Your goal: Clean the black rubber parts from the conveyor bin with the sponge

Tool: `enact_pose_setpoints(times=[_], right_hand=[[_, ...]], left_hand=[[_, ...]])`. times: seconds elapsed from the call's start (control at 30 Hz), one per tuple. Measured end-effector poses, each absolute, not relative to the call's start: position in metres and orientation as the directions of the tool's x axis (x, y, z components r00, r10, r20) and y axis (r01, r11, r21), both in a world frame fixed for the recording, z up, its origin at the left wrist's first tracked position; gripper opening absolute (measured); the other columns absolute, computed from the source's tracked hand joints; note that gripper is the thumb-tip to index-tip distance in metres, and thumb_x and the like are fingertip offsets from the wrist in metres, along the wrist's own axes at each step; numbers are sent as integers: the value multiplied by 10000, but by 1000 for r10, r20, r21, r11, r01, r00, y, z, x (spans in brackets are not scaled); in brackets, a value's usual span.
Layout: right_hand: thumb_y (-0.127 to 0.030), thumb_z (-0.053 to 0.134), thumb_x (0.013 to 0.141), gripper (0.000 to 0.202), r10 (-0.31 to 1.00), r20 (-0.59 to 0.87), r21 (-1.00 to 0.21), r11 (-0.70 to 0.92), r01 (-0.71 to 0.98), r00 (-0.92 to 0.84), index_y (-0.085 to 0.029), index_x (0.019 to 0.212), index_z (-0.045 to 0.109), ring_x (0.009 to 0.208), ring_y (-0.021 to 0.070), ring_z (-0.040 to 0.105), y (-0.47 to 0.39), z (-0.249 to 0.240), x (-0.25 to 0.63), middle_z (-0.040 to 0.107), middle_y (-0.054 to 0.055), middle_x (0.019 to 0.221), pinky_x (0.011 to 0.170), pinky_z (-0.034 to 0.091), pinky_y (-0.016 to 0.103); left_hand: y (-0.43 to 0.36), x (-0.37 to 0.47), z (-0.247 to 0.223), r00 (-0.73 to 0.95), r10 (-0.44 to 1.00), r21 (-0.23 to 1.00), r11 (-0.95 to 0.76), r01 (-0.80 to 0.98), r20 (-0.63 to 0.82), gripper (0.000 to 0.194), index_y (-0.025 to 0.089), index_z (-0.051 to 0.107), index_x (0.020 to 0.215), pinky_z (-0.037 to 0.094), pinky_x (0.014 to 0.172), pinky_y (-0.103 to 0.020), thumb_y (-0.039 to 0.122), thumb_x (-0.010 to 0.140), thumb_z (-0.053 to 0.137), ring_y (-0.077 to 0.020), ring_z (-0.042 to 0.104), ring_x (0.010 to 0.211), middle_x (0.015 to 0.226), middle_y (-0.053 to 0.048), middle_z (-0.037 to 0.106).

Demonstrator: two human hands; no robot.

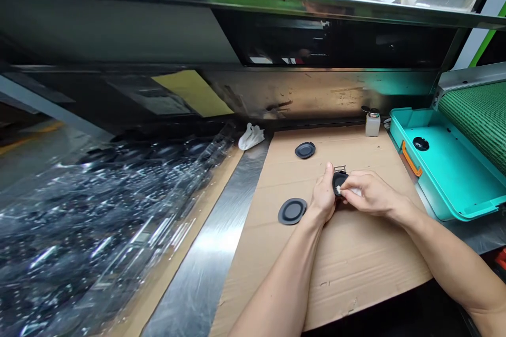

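My left hand (pixel 323 197) holds a small black round part (pixel 338 182) upright over the cardboard sheet (pixel 348 258). My right hand (pixel 369 193) presses a small white cloth or wipe (pixel 344 190) against that part. Two more black round discs lie flat on the cardboard: one (pixel 292 211) just left of my left hand, another (pixel 304 150) farther back. A small metal clip-like piece (pixel 340 169) lies just behind the held part.
A teal plastic tray (pixel 454 189) with one black part (pixel 420 143) stands at the right beside a green conveyor belt (pixel 480 118). A small white bottle (pixel 372 122) and a crumpled white rag (pixel 250 137) sit at the back. Stacked clear plastic trays (pixel 98 221) fill the left.
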State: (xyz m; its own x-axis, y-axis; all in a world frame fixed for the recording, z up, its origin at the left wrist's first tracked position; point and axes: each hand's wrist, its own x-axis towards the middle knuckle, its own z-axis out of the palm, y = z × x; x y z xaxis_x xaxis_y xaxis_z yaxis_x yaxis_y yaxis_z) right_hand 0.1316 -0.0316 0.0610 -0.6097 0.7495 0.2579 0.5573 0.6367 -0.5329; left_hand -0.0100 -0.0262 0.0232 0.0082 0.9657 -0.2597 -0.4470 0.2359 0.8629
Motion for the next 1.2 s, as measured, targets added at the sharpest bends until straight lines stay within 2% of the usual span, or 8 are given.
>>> enact_pose_setpoints(times=[0.13, 0.27, 0.57, 0.67, 0.77, 0.9, 1.07, 1.2], right_hand=[[-173, 545, 957, 159, 849, 257, -422, 528, 737, -461, -180, 891, 689, 802, 170, 584, -27, 60, 136, 644, 53, 901, 731, 425, 272], [-180, 567, 955, 126, 800, 279, -460, 597, 657, -531, -195, 939, 692, 827, 156, 596, -26, 54, 133, 653, 34, 918, 747, 431, 250], [-213, 557, 964, 136, 903, 250, -487, 430, 760, -351, -190, 958, 691, 837, 178, 635, -25, 56, 134, 694, 60, 977, 741, 444, 273], [-161, 603, 916, 105, 865, 234, -577, 491, 653, -444, -195, 875, 694, 826, 165, 647, -27, 55, 131, 709, 27, 876, 769, 454, 258], [-159, 630, 906, 83, 807, 290, -627, 567, 534, -515, -197, 894, 702, 847, 149, 659, -29, 53, 128, 723, 16, 895, 821, 464, 246], [-190, 588, 933, 115, 884, 266, -534, 466, 705, -383, -191, 935, 704, 856, 177, 655, -30, 52, 126, 712, 59, 976, 769, 461, 270], [-255, 584, 950, 133, 858, 217, -490, 508, 709, -465, -215, 991, 704, 914, 173, 651, -27, 50, 129, 713, 40, 1023, 770, 443, 254], [-271, 502, 984, 210, 968, 165, -349, 237, 907, -190, -220, 1023, 702, 922, 192, 652, -13, 46, 146, 712, 52, 1061, 736, 413, 277]], left_hand=[[-27, -8, 25, 57, 966, 899, 254, -357, -251, 587, 179, 558, 621, 377, 352, -232, 696, 892, 499, -117, 477, 365, 473, -5, 537], [-27, -7, 23, 26, 974, 889, 216, -404, -225, 559, 190, 513, 579, 392, 363, -225, 644, 905, 523, -112, 479, 371, 452, 7, 517], [-24, -14, 18, 91, 980, 933, 196, -302, -176, 628, 144, 653, 687, 429, 372, -251, 710, 896, 477, -163, 571, 408, 501, -53, 621], [-21, -16, 13, 28, 987, 941, 159, -300, -158, 631, 130, 695, 759, 440, 402, -249, 707, 896, 480, -167, 604, 455, 559, -64, 667], [-18, -16, 8, -71, 991, 932, 79, -355, -111, 586, 122, 717, 800, 490, 494, -246, 662, 905, 516, -175, 670, 586, 693, -84, 734], [-17, -15, 5, -25, 992, 927, 105, -361, -122, 619, 112, 732, 848, 465, 462, -251, 694, 884, 522, -201, 689, 611, 680, -87, 734], [-16, -16, 7, -87, 987, 929, 98, -358, -137, 594, 91, 730, 847, 463, 462, -247, 657, 883, 555, -186, 674, 575, 682, -92, 736], [-15, -24, 16, -15, 966, 849, 220, -481, -259, 592, 58, 707, 949, 441, 416, -245, 565, 991, 404, -162, 628, 493, 720, -124, 740]])
